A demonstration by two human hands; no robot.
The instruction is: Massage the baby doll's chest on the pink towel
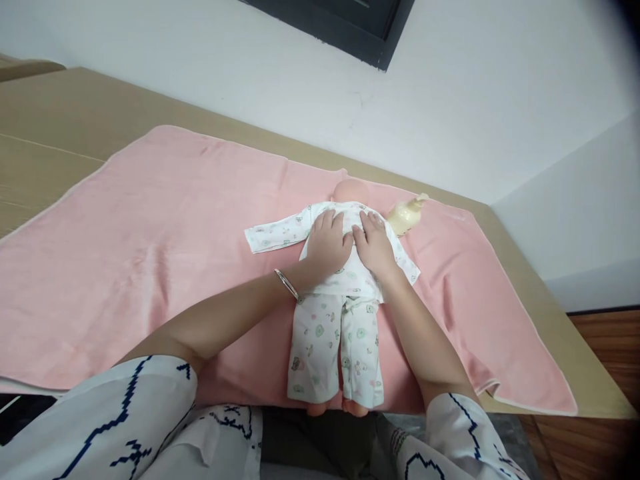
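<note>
A baby doll (pixel 351 191) lies on a pink blanket (pixel 210 200), its head toward the wall and its feet at the table's near edge. It wears a white printed long-sleeved top (pixel 345 277) and matching trousers (pixel 317 347). Both my hands rest flat on the chest of the top. My left hand (pixel 329 243) has its fingers stretched out on one side, a silver bangle at the wrist. On the other side lies my right hand (pixel 374 245), fingers also extended. One sleeve (pixel 277 235) sticks out straight to the left; the other slants down to the right.
A cream-coloured bottle (pixel 406 215) lies tilted on the blanket beside the doll's shoulder. The wooden table (pixel 55 123) runs along a white wall (pixel 200 53). A dark frame (pixel 383 50) is on the wall above.
</note>
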